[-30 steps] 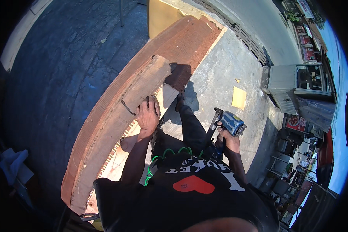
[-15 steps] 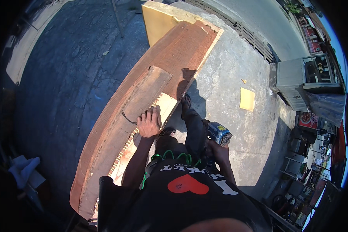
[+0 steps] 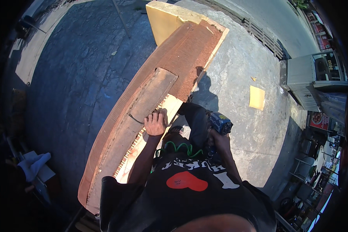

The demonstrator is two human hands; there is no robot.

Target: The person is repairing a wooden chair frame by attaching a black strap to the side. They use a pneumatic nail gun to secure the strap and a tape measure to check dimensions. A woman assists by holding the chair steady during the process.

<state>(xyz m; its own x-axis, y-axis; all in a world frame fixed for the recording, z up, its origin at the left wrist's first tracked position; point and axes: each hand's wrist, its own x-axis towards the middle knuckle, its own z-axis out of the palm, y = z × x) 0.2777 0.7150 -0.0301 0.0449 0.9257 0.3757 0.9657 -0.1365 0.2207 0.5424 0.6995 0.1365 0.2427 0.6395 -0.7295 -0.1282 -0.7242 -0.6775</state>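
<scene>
A long upholstered piece [image 3: 193, 42] with ribbed rust-brown fabric runs diagonally before me, a worn flat strip [image 3: 154, 87] along it. My left hand [image 3: 155, 124] curls its fingers over that strip's inner edge, beside pale exposed wood [image 3: 172, 105] and a row of fasteners; a dark loose strap [image 3: 136, 120] lies near it. My right hand [image 3: 219, 139] grips a blue nail gun [image 3: 221, 121] low by my leg, its fingers partly hidden. A green coiled hose [image 3: 183, 149] crosses my waist.
A yellow foam-like block [image 3: 158, 21] stands behind the far end, a yellow sheet [image 3: 256, 97] lies on concrete. A grey cabinet [image 3: 299, 77], slatted grating [image 3: 265, 40], a post [image 3: 121, 17] and cluttered racks [image 3: 301, 170] surround the work area.
My right hand has lowered and drawn in with the nail gun toward my leg. My leg has shifted, and the whole view has swung, with my left hand staying on the piece.
</scene>
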